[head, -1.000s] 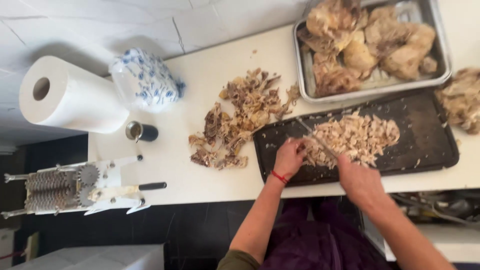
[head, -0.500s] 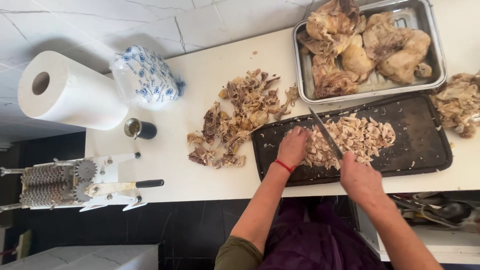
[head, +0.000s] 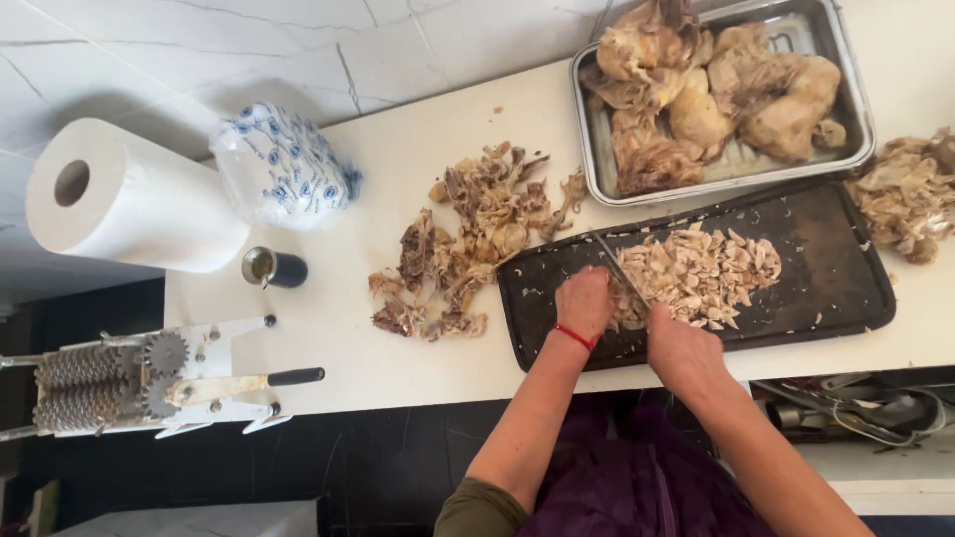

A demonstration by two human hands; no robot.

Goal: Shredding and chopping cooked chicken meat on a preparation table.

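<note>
On the white table [head: 418, 139], my dark rectangular cutting board [head: 816, 268] runs left-right at centre frame, bare at its right end. My left hand [head: 585, 303] presses the pale chopped chicken pile [head: 701, 273]; my right hand [head: 681, 348] grips the steel knife [head: 619, 267], tip pointing upper left.

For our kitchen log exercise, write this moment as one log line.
left hand: steadying chopped meat | right hand: gripping knife | surface: black tray | behind: metal pan of cooked chicken
</note>
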